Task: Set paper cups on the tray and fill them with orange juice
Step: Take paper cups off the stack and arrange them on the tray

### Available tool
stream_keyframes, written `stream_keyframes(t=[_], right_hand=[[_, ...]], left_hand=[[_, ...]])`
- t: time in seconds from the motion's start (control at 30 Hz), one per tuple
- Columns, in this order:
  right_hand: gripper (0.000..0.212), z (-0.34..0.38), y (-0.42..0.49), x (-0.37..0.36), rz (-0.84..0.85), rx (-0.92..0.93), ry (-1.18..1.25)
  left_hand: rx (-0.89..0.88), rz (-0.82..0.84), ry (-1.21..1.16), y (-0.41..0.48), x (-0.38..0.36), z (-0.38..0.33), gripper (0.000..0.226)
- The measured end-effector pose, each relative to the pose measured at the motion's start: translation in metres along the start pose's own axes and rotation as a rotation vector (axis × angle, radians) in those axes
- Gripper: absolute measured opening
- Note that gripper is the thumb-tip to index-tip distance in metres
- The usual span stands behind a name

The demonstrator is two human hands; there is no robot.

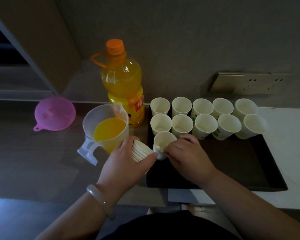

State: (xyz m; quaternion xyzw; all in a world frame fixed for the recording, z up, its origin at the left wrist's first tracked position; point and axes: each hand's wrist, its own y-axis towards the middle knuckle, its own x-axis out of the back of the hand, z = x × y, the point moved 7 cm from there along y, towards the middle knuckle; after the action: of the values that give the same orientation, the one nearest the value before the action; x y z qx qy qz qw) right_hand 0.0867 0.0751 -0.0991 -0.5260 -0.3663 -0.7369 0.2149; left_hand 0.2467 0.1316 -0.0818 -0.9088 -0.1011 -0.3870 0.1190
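Tray (241, 163) — far edge blocked by two rows of paper cups (204, 125); near and right floor bare. Left flank: jug (109, 130) and bottle (123, 84) just beside tray. Counter (42, 161) open between jug and funnel (55, 114).

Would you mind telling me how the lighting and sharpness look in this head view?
Head view: dim overall, corners darkest; a small glare spot on the juice bottle; wide-angle bending leans the right-hand cups outward; the funnel looks soft.
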Motion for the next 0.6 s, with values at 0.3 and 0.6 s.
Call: stream_keyframes(t=[0.3, 0.6], right_hand=[[0.011, 0.009, 0.008, -0.014, 0.049, 0.070, -0.040], [0.015, 0.005, 0.001, -0.017, 0.061, 0.050, -0.012]], left_hand=[[-0.019, -0.013, 0.003, 0.001, 0.002, -0.002, 0.057], [-0.022, -0.003, 0.005, 0.002, 0.003, -0.001, 0.056]])
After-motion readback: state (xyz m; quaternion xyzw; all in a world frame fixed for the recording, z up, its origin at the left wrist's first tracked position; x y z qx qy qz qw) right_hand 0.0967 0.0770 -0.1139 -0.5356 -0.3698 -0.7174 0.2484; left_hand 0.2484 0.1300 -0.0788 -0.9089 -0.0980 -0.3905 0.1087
